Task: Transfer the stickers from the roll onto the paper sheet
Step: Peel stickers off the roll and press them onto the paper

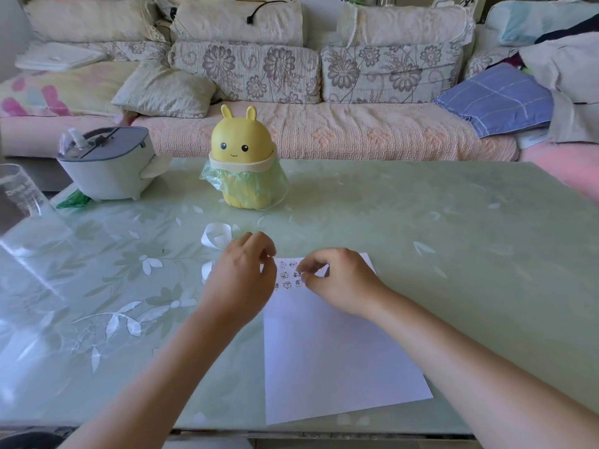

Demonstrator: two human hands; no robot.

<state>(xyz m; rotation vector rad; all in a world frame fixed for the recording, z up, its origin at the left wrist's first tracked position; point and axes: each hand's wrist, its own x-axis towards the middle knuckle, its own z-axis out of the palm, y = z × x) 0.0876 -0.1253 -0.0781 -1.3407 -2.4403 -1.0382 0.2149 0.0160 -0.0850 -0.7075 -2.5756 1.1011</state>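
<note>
Mid-frame, below a smooth yellow bunny-shaped bin (241, 147), we are pinching thumb and forefinger of our right hand (340, 281) over small cartoon stickers (287, 275) on the flat white paper sheet (334, 358), our curled left hand (241, 278) covering the curly white sticker roll (214, 238), and we cannot tell what either holds.

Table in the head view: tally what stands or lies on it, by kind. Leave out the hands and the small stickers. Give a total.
Paper sheet: 1
Curled sticker strip: 1, partly hidden by a hand
Yellow bunny bin: 1
Grey lidded container: 1
Clear cup: 1
Green plastic scrap: 1
Total: 6
</note>
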